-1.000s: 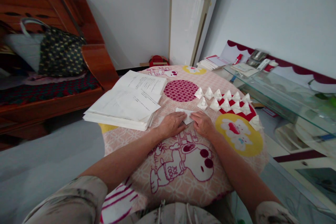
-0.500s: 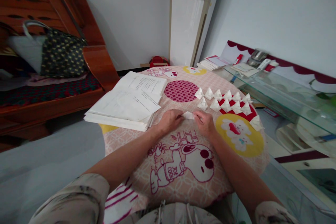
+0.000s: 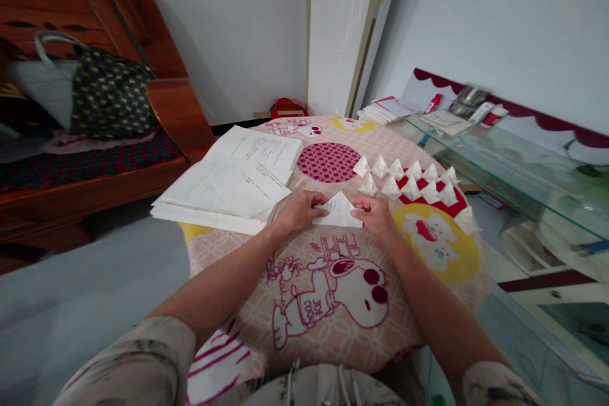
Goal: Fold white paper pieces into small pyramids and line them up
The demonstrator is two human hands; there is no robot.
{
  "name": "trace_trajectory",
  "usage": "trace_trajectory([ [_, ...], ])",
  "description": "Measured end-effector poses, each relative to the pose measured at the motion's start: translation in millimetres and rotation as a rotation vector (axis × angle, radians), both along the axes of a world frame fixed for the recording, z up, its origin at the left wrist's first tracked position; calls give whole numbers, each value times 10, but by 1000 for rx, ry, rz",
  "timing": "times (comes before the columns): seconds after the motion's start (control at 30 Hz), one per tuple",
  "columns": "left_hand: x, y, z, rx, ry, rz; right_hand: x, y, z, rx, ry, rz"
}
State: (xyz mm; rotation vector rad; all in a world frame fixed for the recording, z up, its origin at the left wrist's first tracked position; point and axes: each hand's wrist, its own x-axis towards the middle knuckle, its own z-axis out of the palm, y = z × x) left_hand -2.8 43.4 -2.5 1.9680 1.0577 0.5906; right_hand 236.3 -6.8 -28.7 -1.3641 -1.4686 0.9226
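A white sheet of paper (image 3: 339, 210), folded to a point at the top, is held between my hands just above the patterned tablecloth (image 3: 304, 254). My left hand (image 3: 304, 208) pinches its left edge. On the opposite side, my right hand (image 3: 373, 211) grips the right edge between thumb and fingers. To the right of my hands stand several small folded paper pieces (image 3: 391, 188) in two rows, with one more folded piece (image 3: 466, 220) nearer the table's right edge. An open stack of printed pages (image 3: 223, 177) lies left of my hands.
Along the right runs a glass shelf (image 3: 504, 155) holding metal bowls (image 3: 471, 98) and a red-and-white cup (image 3: 495, 115). Papers (image 3: 385, 109) are stacked at the back right. A wooden bench (image 3: 176, 108) with a patterned bag (image 3: 111, 95) stands at the left.
The folded paper now shows as a wider shape with a peak, where before only a narrow strip was visible between my fingers. Both hands still hold it at its sides.
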Motion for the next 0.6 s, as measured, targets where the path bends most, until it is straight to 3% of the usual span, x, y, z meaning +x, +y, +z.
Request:
trace_trajectory([
  [0.37, -20, 34, -72, 324, 172, -11, -67, 4, -13, 241, -328, -65],
  [0.6, -67, 13, -124, 633, 291, -159, -13, -76, -2, 425, -606, 91],
])
